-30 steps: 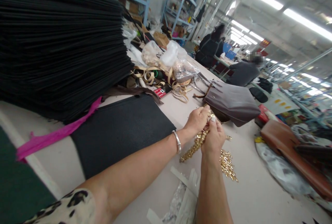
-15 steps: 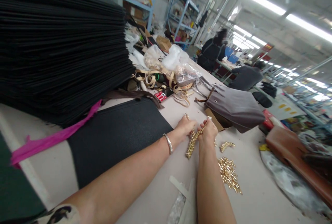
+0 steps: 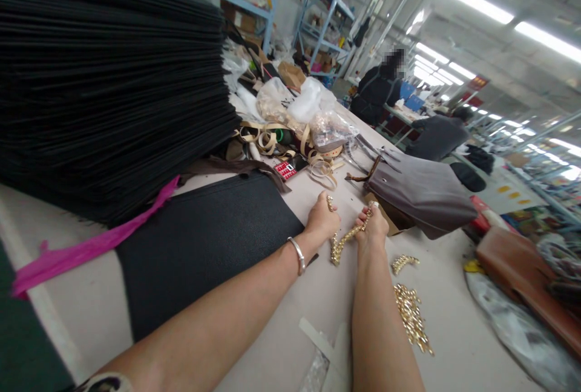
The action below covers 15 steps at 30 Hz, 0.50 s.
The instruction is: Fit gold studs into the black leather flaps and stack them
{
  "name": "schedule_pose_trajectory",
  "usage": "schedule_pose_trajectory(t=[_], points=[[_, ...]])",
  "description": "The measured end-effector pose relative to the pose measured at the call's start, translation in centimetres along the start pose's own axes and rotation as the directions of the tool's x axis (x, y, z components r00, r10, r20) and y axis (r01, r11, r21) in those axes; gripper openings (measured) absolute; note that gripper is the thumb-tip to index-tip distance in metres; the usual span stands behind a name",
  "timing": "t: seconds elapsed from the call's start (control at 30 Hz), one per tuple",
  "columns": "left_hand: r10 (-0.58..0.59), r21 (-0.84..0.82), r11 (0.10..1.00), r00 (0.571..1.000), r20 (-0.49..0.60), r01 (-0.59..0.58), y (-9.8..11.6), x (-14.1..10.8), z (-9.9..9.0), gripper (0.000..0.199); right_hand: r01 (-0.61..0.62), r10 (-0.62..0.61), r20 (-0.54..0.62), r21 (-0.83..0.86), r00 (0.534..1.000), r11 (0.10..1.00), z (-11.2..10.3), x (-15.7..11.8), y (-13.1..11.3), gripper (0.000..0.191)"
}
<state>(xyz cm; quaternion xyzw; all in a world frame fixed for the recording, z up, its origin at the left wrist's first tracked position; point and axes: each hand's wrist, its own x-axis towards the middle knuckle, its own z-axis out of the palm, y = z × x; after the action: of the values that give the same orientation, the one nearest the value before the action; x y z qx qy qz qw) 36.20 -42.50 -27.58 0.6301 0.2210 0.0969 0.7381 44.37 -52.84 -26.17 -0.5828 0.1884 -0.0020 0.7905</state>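
Note:
A gold chain (image 3: 336,252) hangs in a V between my two hands, low over the light table. My left hand (image 3: 321,219) is closed around one end, and a short bit of chain sticks out above its fingers. The other end is pinched in my right hand (image 3: 373,225), with something small and white at its fingertips. To the right of my right forearm lie a short curved piece of gold chain (image 3: 405,263) and a heap of small gold pieces (image 3: 413,318). A black sheet (image 3: 213,241) lies flat under my left forearm.
A tall stack of black sheets (image 3: 113,83) fills the left, with a pink strip (image 3: 100,244) beside it. Beyond my hands are plastic bags (image 3: 313,107), tan straps and a grey-brown leather bag (image 3: 420,189). Brown leather (image 3: 521,271) lies right. Two people work farther back.
My hands have moved apart, drawing the chain from a bunched, doubled hang into a wider V. The view has shifted slightly.

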Motion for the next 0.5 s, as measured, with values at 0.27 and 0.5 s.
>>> schedule_pose_trajectory(t=[0.27, 0.5], points=[[0.084, -0.063, 0.993, 0.973, -0.215, -0.100, 0.9, 1.3, -1.4, 0.038, 0.056, -0.055, -0.015, 0.047, 0.998, 0.997, -0.1, 1.7, -1.6, 0.027], [0.126, -0.014, 0.991, 0.956, -0.267, -0.134, 1.1, 1.6, -1.7, 0.048, 0.139, -0.148, 0.060, 0.123, 0.987, 0.983, -0.9, 0.9, -4.8, 0.017]])
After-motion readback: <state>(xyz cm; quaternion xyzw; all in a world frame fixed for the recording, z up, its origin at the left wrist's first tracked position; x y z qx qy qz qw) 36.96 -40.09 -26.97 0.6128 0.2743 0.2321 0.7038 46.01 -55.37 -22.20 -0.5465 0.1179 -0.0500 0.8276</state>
